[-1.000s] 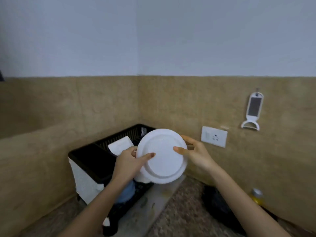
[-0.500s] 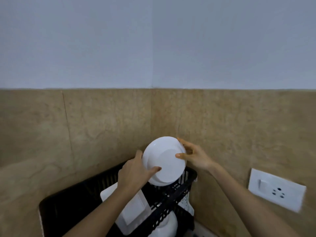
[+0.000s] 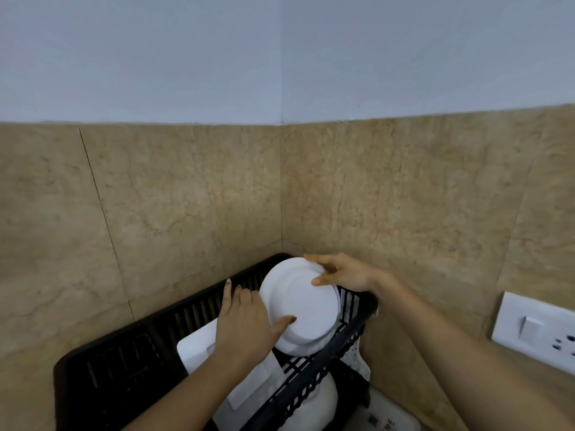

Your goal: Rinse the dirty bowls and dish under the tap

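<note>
A round white dish (image 3: 306, 309) stands tilted on edge, underside toward me, inside the far right end of a black slatted drying basket (image 3: 174, 318). My right hand (image 3: 345, 273) grips its upper right rim, thumb on the underside and fingers behind. The thumb of my left hand (image 3: 245, 321) presses the lower left of the underside while its fingers reach past the left rim. No tap or sink is in view.
A white rectangular lid or board (image 3: 249, 387) leans in the basket under my left arm. White rounded items (image 3: 323, 402) sit below the basket's right side. Tan stone walls meet in a corner behind. A white switch-and-socket plate (image 3: 535, 334) is on the right wall.
Both hands carried the dish from above the counter up and over into the far right end of the basket, lowering it between the rails. The view swung left and upward.
</note>
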